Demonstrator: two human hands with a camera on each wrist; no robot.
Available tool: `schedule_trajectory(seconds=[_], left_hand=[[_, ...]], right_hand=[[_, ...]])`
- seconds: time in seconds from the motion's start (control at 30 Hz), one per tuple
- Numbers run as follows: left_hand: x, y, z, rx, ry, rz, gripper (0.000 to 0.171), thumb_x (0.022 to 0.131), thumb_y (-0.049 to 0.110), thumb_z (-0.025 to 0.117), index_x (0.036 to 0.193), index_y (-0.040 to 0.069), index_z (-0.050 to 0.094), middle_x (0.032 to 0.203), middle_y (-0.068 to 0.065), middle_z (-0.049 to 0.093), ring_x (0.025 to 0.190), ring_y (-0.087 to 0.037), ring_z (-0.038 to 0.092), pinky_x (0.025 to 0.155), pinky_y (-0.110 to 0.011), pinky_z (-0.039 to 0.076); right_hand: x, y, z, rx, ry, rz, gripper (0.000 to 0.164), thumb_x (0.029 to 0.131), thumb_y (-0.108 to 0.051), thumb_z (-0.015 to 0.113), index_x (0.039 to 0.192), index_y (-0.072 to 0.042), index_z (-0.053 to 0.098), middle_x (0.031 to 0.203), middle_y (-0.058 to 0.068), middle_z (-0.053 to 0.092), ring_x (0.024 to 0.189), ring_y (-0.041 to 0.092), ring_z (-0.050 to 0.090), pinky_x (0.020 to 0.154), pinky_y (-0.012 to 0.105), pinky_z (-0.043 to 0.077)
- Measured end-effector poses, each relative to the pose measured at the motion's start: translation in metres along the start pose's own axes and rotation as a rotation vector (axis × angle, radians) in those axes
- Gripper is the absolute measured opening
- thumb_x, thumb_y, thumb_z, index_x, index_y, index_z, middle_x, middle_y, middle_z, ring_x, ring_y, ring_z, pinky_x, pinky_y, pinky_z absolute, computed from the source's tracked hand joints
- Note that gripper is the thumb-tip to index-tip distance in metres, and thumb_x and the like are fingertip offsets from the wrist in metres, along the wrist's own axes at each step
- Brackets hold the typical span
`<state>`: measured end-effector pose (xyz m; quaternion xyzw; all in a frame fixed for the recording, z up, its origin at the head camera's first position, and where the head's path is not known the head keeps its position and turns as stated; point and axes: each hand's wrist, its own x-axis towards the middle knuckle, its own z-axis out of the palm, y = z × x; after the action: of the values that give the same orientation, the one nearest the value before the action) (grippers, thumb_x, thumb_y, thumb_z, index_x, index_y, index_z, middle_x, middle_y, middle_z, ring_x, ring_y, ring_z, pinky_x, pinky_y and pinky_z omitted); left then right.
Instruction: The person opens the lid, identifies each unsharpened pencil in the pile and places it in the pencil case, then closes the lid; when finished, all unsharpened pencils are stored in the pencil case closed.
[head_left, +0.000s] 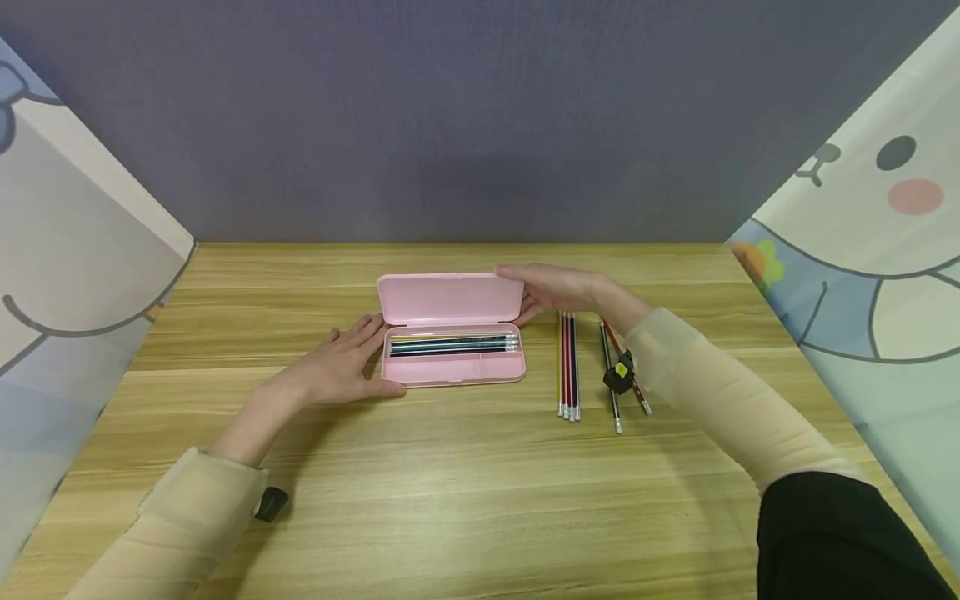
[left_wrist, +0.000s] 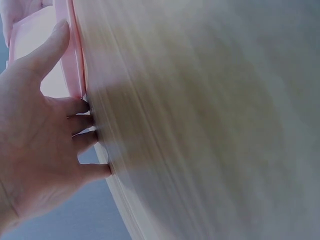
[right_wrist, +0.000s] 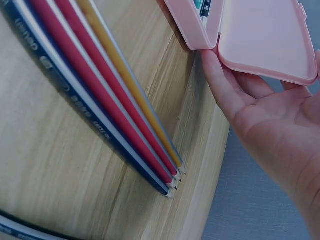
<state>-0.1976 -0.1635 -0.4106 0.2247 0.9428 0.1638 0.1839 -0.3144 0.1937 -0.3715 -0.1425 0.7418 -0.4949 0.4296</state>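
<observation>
A pink pencil case (head_left: 453, 373) lies on the table with its lid (head_left: 450, 300) raised at the back. Several dark and green pencils (head_left: 453, 344) and a yellow one lie in its rear compartment. My left hand (head_left: 330, 367) rests at the case's left end, thumb by the front corner, fingers spread and fairly straight. My right hand (head_left: 558, 290) holds the lid's right end, thumb at the top edge and fingers behind. In the right wrist view, the right hand's fingers (right_wrist: 250, 92) reach behind the lid and touch the case near the hinge.
Right of the case, a row of yellow, red and dark blue pencils (head_left: 568, 367) lies side by side. Farther right, a black pencil (head_left: 609, 392) and a red pencil (head_left: 641, 396) lie partly under the right wrist's camera. A grey panel (head_left: 465, 125) stands behind the table.
</observation>
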Motion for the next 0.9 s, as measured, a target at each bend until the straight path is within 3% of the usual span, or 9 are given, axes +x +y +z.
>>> schedule_trajectory(seconds=[0.2,0.67,0.9], left_hand=[[0.0,-0.001,0.001,0.025,-0.004,0.0,0.111,0.091,0.073,0.059,0.165,0.005,0.011,0.173,-0.021,0.004,0.161,-0.042,0.004,0.124,-0.074,0.006],[0.001,0.0,0.004,0.036,-0.009,0.005,0.109,0.092,0.072,0.057,0.165,0.006,0.009,0.173,-0.019,0.001,0.162,-0.041,0.001,0.125,-0.072,0.004],[0.001,0.001,0.003,0.043,-0.012,0.009,0.108,0.094,0.071,0.055,0.163,0.001,0.011,0.173,-0.019,0.0,0.161,-0.042,0.001,0.125,-0.072,0.004]], right_hand=[[-0.001,-0.001,0.001,-0.002,-0.003,-0.01,0.061,0.11,-0.045,0.036,0.151,0.0,0.041,0.142,0.022,0.057,0.117,0.029,0.068,0.109,0.044,0.055],[-0.009,0.004,0.006,-0.073,0.009,-0.058,0.053,0.111,-0.036,0.038,0.148,0.0,0.049,0.149,0.019,0.055,0.13,0.031,0.063,0.115,0.042,0.05],[-0.014,0.007,0.01,-0.15,0.071,-0.059,0.047,0.108,-0.031,0.047,0.143,-0.001,0.058,0.162,0.017,0.044,0.143,0.032,0.05,0.124,0.048,0.039]])
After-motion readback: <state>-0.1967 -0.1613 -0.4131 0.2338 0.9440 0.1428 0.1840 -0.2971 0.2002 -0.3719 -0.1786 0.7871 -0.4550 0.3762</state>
